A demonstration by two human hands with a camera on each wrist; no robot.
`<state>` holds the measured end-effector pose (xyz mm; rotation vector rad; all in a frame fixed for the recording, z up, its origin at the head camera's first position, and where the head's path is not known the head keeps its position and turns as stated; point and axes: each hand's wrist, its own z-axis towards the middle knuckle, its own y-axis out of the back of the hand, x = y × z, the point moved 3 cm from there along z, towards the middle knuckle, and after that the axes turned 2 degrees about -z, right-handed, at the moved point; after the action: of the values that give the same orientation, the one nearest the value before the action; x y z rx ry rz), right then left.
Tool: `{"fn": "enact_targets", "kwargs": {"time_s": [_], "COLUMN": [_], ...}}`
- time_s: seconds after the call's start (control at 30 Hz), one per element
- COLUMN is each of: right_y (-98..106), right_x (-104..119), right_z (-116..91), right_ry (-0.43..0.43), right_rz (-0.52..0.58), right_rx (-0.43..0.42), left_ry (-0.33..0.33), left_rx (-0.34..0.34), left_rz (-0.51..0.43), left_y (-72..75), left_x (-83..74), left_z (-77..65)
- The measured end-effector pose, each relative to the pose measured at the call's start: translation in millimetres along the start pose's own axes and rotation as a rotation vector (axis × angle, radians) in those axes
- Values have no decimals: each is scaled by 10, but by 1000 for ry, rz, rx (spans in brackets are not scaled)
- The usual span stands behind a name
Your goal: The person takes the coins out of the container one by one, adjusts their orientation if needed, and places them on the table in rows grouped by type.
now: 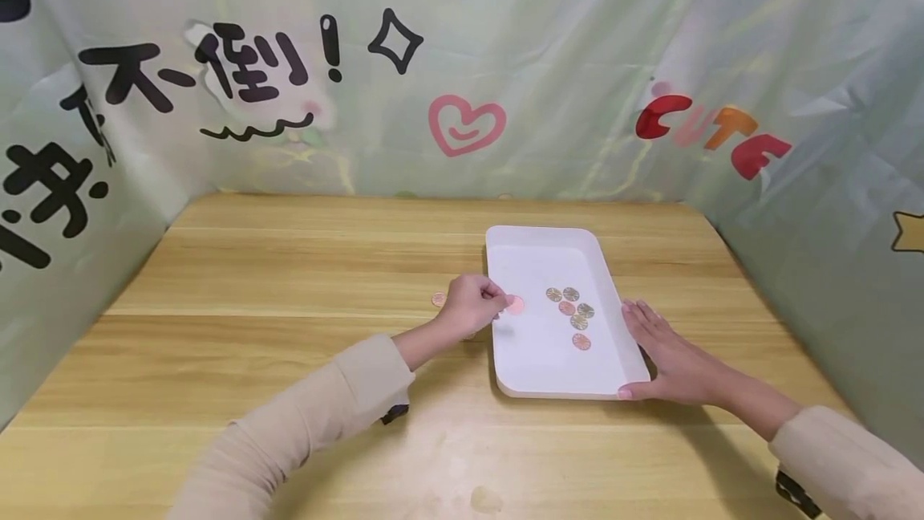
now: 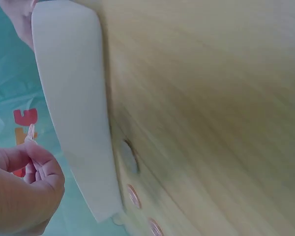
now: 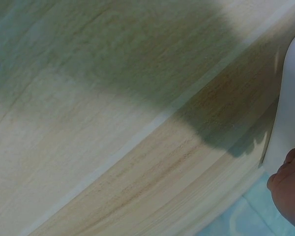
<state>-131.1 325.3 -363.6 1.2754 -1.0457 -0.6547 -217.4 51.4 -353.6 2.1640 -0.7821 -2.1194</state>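
Over the left rim of a white tray (image 1: 534, 367), my left hand (image 1: 472, 303) pinches a pinkish coin (image 1: 515, 305) between thumb and fingertips. The left wrist view shows that coin (image 2: 31, 131) on edge above the tray's side wall (image 2: 73, 98). Inside the tray lie several coins, gold-toned ones (image 1: 579, 322) and pinkish ones (image 1: 581, 341). My right hand (image 1: 671, 363) rests along the tray's right side with straight fingers, its thumb at the near right corner. In the right wrist view, part of the right hand (image 3: 290, 189) shows beside the tray (image 3: 292, 98).
Left of the tray, a copper-coloured coin (image 1: 438, 299) lies on the wooden table (image 1: 289, 263). The left wrist view shows a grey-looking coin (image 2: 130, 156) and coppery coins (image 2: 133, 196) beside the tray wall. A printed curtain (image 1: 549, 62) encloses the table's back and sides.
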Motion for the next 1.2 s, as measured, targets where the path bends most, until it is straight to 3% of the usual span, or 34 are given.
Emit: {"fn": "enact_targets", "kwargs": {"time_s": [0.13, 0.5, 0.87, 1.2], "right_y": [-1, -2, -3, 4], "right_x": [-1, -9, -1, -1], "right_z": [1, -2, 0, 0], "right_ry": [-2, -3, -2, -5], "right_rz": [3, 9, 9, 12], "right_rx": [2, 4, 5, 9], "left_ry": [24, 74, 79, 191], "left_rx": [-13, -138, -172, -197], "left_rz": [-13, 9, 68, 112], "left_y": [114, 464, 798, 1042], "left_x": [74, 317, 538, 840], "left_z": [-60, -115, -107, -19]}}
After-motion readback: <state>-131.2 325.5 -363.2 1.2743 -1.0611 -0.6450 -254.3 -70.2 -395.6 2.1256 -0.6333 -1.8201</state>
